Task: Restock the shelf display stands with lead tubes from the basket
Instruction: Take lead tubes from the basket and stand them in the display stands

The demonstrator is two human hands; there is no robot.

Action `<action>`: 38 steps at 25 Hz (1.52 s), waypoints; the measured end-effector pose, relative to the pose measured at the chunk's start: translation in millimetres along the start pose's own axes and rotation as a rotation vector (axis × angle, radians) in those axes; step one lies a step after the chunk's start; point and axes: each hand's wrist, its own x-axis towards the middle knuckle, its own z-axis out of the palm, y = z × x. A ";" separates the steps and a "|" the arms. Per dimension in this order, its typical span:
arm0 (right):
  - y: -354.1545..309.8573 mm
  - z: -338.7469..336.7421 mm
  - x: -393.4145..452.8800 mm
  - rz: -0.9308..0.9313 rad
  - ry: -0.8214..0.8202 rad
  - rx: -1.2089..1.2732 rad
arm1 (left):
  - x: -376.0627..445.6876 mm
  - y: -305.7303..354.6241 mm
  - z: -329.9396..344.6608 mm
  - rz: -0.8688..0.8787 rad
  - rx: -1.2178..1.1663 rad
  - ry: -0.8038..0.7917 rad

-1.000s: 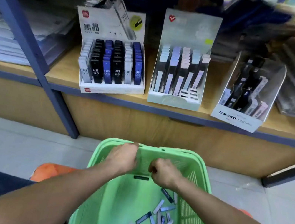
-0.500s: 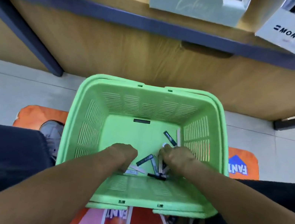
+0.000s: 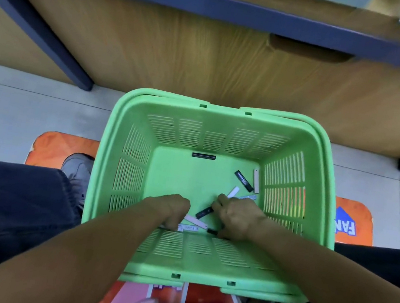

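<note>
Deep in the green basket [image 3: 122, 165], the left hand [image 3: 170, 208] pinches a white lead tube [image 3: 195, 221] and the right hand [image 3: 234, 216] a black lead tube [image 3: 204, 212]; they look light, stiff and slick, best pinched mid-length.

— What is seen inside the green basket [image 3: 122, 165]?
— Both hands are lowered to its floor. A white lead tube [image 3: 195, 221] lies just beside the left hand [image 3: 173, 210] fingers; a black tube [image 3: 204, 212] is touched by the right hand [image 3: 234, 218].
— And past the fingers?
— More tubes [image 3: 244, 181] are scattered near the right wall.
</note>
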 end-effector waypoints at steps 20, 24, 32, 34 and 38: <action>-34.2 0.7 23.2 -0.100 0.075 0.135 | 10.1 12.7 17.3 -0.003 -0.164 0.169; -31.7 -6.5 22.0 -0.068 0.070 -0.081 | 5.5 16.0 14.9 0.013 0.048 0.257; -17.1 10.6 31.5 0.206 0.169 0.146 | 18.4 10.5 5.4 -0.029 -0.043 0.370; -15.0 6.8 34.8 0.269 0.188 0.365 | 19.5 12.9 -4.1 -0.161 -0.539 0.425; -6.8 -15.5 38.0 0.368 0.245 1.085 | 17.3 14.6 -24.9 -0.211 -1.517 0.431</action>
